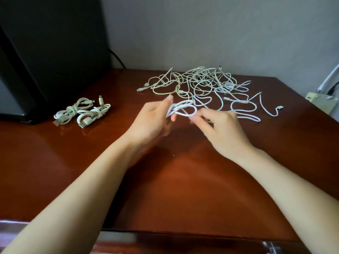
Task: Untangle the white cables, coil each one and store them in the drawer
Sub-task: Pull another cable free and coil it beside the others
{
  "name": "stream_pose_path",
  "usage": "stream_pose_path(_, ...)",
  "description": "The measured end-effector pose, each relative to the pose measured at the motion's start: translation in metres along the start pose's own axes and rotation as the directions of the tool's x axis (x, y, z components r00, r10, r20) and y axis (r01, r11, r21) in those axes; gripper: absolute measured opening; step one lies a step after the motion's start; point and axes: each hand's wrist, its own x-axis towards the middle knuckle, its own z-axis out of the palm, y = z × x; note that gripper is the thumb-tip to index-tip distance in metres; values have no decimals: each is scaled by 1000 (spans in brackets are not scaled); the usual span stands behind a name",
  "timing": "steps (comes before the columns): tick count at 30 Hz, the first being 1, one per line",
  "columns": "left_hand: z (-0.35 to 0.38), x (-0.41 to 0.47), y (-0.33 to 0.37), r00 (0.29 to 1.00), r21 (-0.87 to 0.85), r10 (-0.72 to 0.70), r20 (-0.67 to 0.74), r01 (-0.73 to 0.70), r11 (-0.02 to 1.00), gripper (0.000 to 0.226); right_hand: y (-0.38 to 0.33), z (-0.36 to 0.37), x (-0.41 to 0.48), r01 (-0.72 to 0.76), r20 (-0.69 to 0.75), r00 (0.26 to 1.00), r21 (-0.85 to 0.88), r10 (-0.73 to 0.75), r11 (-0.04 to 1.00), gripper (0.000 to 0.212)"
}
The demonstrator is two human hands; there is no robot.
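Cable being coiled: a few small loops held above the bench, mid-front. Left hand pinches the loop bundle at its left end; right hand has fingers closed on the strand at the right end, feeding it. The tail looks to run right into the loose tangle behind.

To do it well: keep loops same size, draw slack slowly so the tail doesn't drag the tangle, wrap the end round the middle.

Two finished coils sit left, by the black case. Drawer not identifiable.
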Motion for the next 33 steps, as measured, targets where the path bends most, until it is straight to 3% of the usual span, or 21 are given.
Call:
stream_pose_path(6,-6,5,-5,969,167,32,-245,9,986,54,-13,5,-5,87,244,966,-13,-81,996,26)
stream_pose_path(9,-9,5,-9,925,435,163,-343,2,900,58,-20,7,-10,199,295,939,-49,-176,979,30)
stream_pose_path(14,1,-3,-12,913,777,363,-187,-89,623,56,-26,10,-12,424,247,888,-113,-388,899,32)
stream_pose_path(19,4,-4,-19,946,839,319,50,-213,500,50,-20,2,-4,463,43,886,-134,-461,876,27)
stream_pose_path(22,6,-4,-18,920,801,372,126,-316,509,47,-14,-5,1,385,-105,913,-96,-394,918,16)
stream_pose_path(25,10,-5,-18,926,745,334,178,-348,569,51,-4,-10,4,260,-193,944,-67,-268,963,18)
stream_pose_path(30,16,-11,-15,942,617,264,205,-334,713,51,3,-8,5,111,-199,974,11,-107,994,21)
stream_pose_path(33,16,-12,-12,949,542,275,153,-314,779,53,7,-8,6,4,-179,984,74,10,997,24)
